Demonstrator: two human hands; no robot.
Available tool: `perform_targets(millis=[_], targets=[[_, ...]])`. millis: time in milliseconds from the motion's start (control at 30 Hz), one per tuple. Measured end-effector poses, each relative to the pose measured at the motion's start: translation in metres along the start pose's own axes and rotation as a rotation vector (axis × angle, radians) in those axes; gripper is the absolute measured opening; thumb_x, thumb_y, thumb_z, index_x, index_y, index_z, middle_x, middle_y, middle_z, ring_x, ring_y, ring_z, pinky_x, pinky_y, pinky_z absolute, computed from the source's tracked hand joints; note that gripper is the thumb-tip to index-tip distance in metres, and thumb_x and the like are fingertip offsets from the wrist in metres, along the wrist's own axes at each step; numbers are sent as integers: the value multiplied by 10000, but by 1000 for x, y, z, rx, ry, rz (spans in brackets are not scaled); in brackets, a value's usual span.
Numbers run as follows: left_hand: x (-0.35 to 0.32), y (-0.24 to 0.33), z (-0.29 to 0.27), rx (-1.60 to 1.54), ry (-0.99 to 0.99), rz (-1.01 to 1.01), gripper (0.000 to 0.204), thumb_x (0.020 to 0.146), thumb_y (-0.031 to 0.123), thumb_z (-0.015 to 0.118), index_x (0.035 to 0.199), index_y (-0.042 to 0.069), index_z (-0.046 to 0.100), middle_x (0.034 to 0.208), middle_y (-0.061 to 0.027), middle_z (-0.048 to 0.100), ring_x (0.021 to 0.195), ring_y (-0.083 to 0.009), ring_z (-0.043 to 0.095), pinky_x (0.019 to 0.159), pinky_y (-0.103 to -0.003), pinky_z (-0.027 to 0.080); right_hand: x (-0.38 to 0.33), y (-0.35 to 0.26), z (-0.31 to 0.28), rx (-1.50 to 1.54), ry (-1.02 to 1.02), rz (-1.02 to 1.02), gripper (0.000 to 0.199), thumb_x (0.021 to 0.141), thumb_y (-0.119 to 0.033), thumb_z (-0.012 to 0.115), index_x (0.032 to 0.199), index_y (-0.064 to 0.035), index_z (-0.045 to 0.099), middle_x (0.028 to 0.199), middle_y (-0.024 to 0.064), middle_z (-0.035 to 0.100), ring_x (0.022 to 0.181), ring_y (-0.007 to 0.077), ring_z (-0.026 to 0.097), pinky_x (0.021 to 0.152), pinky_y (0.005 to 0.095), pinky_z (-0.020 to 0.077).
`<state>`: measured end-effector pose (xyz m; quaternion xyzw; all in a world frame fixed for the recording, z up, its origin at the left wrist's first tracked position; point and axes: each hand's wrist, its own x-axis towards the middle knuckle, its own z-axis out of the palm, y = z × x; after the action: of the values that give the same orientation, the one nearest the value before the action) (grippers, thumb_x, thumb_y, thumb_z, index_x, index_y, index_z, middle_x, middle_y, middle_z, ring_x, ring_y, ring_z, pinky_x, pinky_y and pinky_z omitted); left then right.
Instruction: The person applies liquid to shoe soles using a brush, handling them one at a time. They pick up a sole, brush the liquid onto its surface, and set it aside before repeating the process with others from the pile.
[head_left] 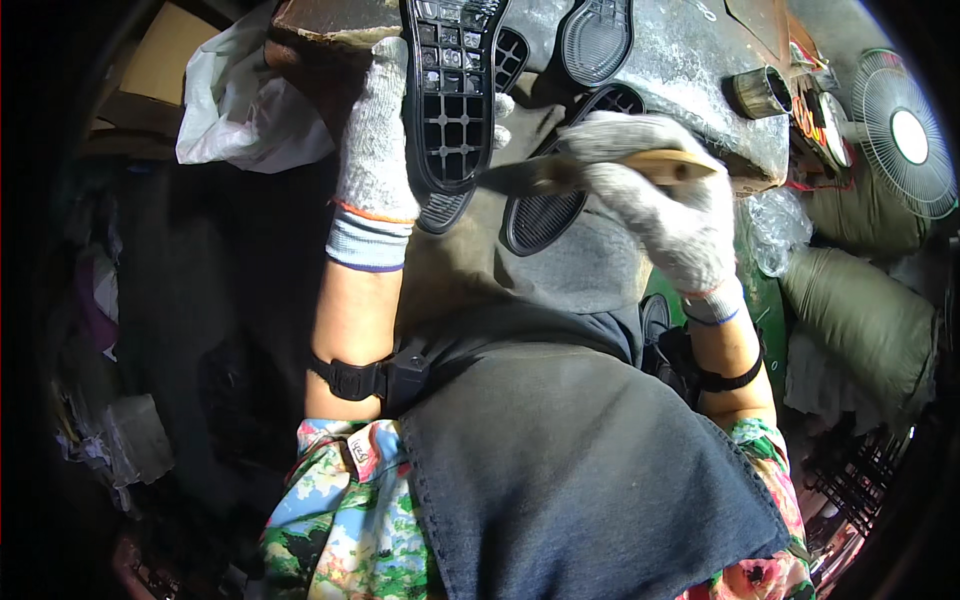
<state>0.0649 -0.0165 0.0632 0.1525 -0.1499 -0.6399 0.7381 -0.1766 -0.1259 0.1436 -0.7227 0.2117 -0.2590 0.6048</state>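
Tag (364,455) on left sleeve (335,515) bears writing. Left hand (380,125): grip clamped on sole (455,105) at bench (690,75) edge. Right hand (665,205): grip closed round tool (548,174), tip by sole's rim. Bare bench beside tin (760,93).

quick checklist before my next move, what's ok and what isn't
1. Left hand gripping the raised black sole: ok, glove on one side, fingertips showing on the other.
2. Right hand gripping the wooden-handled tool: ok, fingers closed around it.
3. Gloves on both hands: ok.
4. Sole's grid evenly glossy: not ok, the upper cells shine while the lower ones look dark.
5. Tool tip touching the sole: cannot tell, it shows right by the lower end.
6. Tin on the bench filled: cannot tell.
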Motion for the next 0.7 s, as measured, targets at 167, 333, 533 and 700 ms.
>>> perform_targets(millis=[167,333,533,700], targets=[[-5,-10,17,885,313,226,745,1088,601,288,1365,-29,573,1176,-267,708,995,-346,736,872,-445,624,28,7,5,-190,-66,-242,184,889,-140,777,1058,-71,760,981,82,778,899,198,765,810,311,597],[-18,-19,-15,924,299,228,714,1077,589,357,1380,-21,570,1236,-249,696,975,-352,738,884,-437,611,40,-13,23,-527,-171,-400,174,838,-180,798,997,-116,771,862,85,755,792,281,737,733,364,580],[-30,-22,-6,80,191,-97,802,1020,664,439,1470,2,500,1291,-261,657,1048,-407,697,934,-473,582,65,-3,5,-280,152,-197,177,892,-188,780,1046,-102,773,888,95,782,793,224,766,724,316,593],[-53,-30,1,-86,276,-219,896,999,707,425,1467,-56,461,1228,-367,646,1044,-483,701,922,-555,595,65,-11,-15,-615,267,-244,164,909,-185,766,1042,-90,777,867,102,773,787,243,761,718,331,586]])
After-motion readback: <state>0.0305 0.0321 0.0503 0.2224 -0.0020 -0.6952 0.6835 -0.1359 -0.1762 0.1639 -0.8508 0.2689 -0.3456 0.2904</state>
